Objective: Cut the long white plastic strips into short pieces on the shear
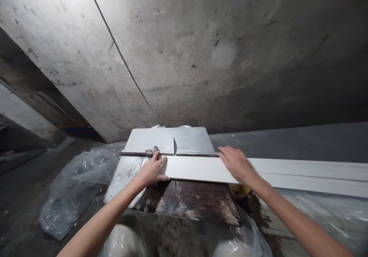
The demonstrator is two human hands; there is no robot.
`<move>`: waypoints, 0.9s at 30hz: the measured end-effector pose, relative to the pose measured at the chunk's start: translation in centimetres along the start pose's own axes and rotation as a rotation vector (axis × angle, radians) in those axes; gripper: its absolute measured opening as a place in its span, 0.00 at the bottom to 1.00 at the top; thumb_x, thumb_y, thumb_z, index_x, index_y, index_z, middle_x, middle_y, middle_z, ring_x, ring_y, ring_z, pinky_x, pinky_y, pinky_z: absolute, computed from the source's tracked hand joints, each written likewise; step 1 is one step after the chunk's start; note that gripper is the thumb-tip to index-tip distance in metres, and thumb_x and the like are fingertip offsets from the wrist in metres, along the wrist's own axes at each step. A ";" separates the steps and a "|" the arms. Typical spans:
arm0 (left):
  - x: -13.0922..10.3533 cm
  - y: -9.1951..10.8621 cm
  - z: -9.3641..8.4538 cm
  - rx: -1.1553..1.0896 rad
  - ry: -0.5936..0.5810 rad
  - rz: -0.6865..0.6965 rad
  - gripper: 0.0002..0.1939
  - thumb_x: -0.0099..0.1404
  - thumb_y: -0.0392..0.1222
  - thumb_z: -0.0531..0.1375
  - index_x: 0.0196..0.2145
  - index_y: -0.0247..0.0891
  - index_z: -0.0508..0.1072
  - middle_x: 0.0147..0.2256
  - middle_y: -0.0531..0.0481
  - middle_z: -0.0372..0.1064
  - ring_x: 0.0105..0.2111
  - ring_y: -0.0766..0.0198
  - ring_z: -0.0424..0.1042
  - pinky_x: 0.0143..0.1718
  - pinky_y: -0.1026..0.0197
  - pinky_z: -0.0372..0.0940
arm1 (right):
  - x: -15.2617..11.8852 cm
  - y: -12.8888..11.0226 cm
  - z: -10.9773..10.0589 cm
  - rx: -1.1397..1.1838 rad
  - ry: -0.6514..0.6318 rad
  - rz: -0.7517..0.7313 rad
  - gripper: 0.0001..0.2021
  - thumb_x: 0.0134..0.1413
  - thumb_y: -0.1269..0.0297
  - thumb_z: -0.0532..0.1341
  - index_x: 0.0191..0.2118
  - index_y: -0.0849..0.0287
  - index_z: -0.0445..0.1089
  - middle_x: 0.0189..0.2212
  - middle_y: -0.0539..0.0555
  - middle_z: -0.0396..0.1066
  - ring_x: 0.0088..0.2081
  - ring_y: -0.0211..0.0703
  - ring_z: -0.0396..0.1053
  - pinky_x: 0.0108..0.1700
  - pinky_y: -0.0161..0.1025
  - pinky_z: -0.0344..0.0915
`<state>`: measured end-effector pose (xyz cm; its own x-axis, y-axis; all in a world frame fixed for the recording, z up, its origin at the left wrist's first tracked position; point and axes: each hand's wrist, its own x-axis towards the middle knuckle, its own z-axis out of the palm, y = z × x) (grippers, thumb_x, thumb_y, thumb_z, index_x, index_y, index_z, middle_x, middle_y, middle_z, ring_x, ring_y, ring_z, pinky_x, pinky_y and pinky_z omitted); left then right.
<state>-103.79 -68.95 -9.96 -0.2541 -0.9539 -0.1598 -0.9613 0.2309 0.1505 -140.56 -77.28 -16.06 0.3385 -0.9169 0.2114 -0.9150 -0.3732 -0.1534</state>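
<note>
Left fingers (163, 160) | over white board (198, 168), end hidden | right hand (239, 166) masks part

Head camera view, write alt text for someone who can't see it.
A person's left hand touches the end of a long white board, with the right hand laid across it. The board crosses a stained, slotted worktable before a grey wall; clear plastic lies at left.

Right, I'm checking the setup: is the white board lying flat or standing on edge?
Flat: the white board shows its broad face upward on the table, the left hand at one end.
</note>
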 end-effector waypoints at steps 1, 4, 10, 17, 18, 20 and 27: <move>0.0 0.1 -0.1 0.033 -0.010 0.006 0.41 0.55 0.60 0.65 0.61 0.48 0.56 0.66 0.37 0.37 0.46 0.43 0.72 0.44 0.47 0.69 | 0.1 1.8 0.1 -0.064 -0.103 0.060 0.25 0.65 0.60 0.40 0.52 0.61 0.69 0.53 0.63 0.69 0.58 0.63 0.60 0.57 0.66 0.53; 0.3 0.3 -0.1 0.088 -0.033 0.015 0.41 0.57 0.59 0.64 0.62 0.47 0.54 0.66 0.33 0.35 0.46 0.42 0.72 0.45 0.47 0.68 | 0.3 5.2 0.4 -0.119 -0.284 0.075 0.23 0.64 0.64 0.40 0.49 0.58 0.71 0.44 0.62 0.74 0.47 0.60 0.69 0.50 0.64 0.59; 0.5 1.0 -0.1 0.176 -0.062 -0.012 0.43 0.57 0.58 0.65 0.63 0.46 0.52 0.65 0.27 0.33 0.46 0.35 0.71 0.41 0.42 0.69 | -0.3 1.3 0.3 -0.115 -0.078 -0.060 0.23 0.65 0.65 0.40 0.52 0.61 0.69 0.50 0.64 0.70 0.52 0.57 0.65 0.59 0.61 0.51; 1.0 1.0 -0.2 0.212 -0.035 0.002 0.43 0.55 0.58 0.66 0.62 0.44 0.54 0.65 0.28 0.36 0.43 0.39 0.73 0.40 0.43 0.69 | -1.3 -7.8 3.3 0.074 0.059 -0.525 0.40 0.62 0.41 0.48 0.69 0.63 0.39 0.66 0.63 0.47 0.66 0.54 0.46 0.64 0.55 0.49; 1.6 0.8 -0.2 0.207 -0.032 0.018 0.43 0.55 0.58 0.66 0.62 0.44 0.54 0.65 0.29 0.36 0.45 0.39 0.72 0.41 0.44 0.70 | -0.9 -8.0 3.7 0.068 0.061 -0.519 0.39 0.63 0.42 0.48 0.69 0.63 0.38 0.66 0.63 0.46 0.66 0.55 0.46 0.64 0.55 0.49; 3.2 0.1 -0.3 0.191 -0.025 0.056 0.42 0.55 0.57 0.66 0.62 0.44 0.54 0.66 0.34 0.37 0.48 0.41 0.70 0.43 0.46 0.70 | 0.5 -7.6 4.1 0.053 0.048 -0.502 0.39 0.64 0.42 0.47 0.69 0.65 0.40 0.66 0.64 0.45 0.66 0.54 0.45 0.65 0.55 0.48; 9.8 -2.6 -1.9 0.115 0.019 0.098 0.37 0.57 0.55 0.65 0.59 0.44 0.56 0.65 0.40 0.41 0.48 0.49 0.70 0.49 0.51 0.66 | 7.6 -5.6 4.1 0.023 0.007 -0.460 0.37 0.64 0.42 0.46 0.67 0.65 0.46 0.66 0.63 0.47 0.66 0.53 0.45 0.66 0.54 0.47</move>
<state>-103.59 -79.23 -10.06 -0.3459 -0.9290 -0.1314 -0.9383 0.3421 0.0514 -131.95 -82.78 -17.52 0.7066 -0.6545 0.2691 -0.6651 -0.7441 -0.0635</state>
